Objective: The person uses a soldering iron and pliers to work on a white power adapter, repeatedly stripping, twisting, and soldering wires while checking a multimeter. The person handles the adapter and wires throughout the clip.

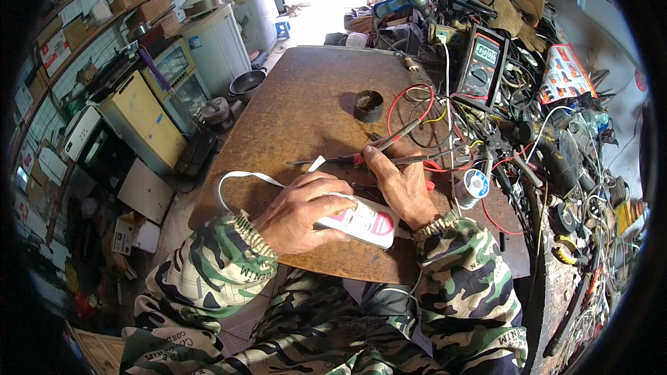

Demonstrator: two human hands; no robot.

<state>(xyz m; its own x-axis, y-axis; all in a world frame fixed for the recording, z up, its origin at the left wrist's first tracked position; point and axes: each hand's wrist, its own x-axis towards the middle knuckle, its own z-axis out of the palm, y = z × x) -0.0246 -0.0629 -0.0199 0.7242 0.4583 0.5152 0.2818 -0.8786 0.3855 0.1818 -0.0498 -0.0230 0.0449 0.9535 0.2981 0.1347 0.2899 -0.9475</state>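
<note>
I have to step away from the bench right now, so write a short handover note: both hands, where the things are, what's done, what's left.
Left hand: closed over the white-and-pink device, holding it on the brown workbench; a white flat cable loops out from it.
Right hand: gripping the red-handled tool, tip pointing left, clear of the device.
Nearby: multimeter behind, solder spool to the right, small round tin ahead.
Done: device held steady, tool in hand.
Left: no tool contact with the device yet; the work on it seems still to come.

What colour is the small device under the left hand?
White with pink parts, on the device, seen in the head view.
</note>
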